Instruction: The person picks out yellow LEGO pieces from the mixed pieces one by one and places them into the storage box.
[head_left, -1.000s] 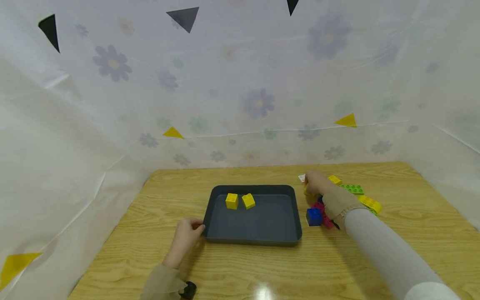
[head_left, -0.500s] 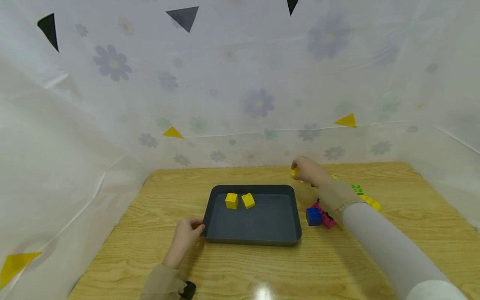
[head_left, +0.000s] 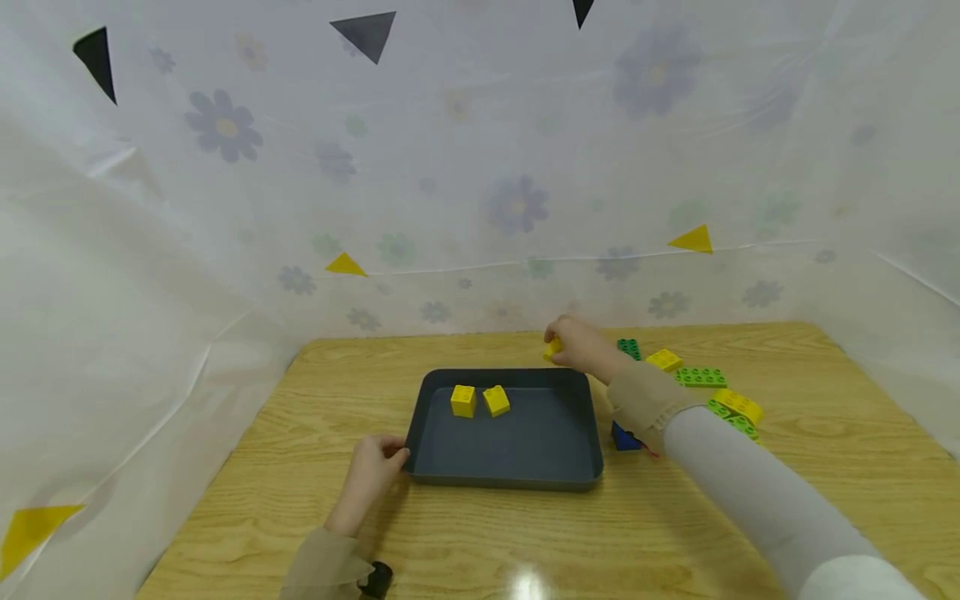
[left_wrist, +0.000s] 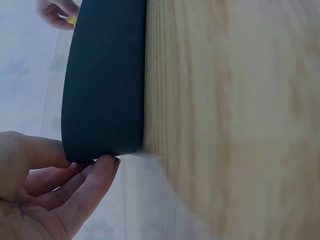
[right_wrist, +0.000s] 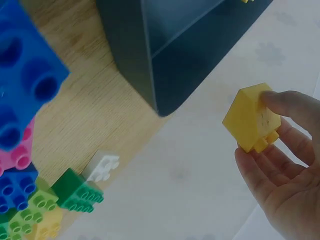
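Left hand (head_left: 375, 467) pinches the dark-grey tray (head_left: 517, 450) at its near-left corner, likely for stability; right hand (head_left: 583, 345) pinches 1 yellow toy brick (right_wrist: 252, 117) near the tray's far edge.

Room above tray (head_left: 517, 446); far rim (head_left: 517, 378) bars low path

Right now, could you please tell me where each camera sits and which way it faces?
Head: worn on the head, facing forward and down at the dark tray on the table; left hand and right hand show.
Left wrist: worn there, facing the tray's outer wall; left hand shows near, right hand partly beyond.
Right wrist: worn there, facing the right hand pinching a yellow block, the tray and loose bricks.
Shared: head and right wrist both show the pinched block.
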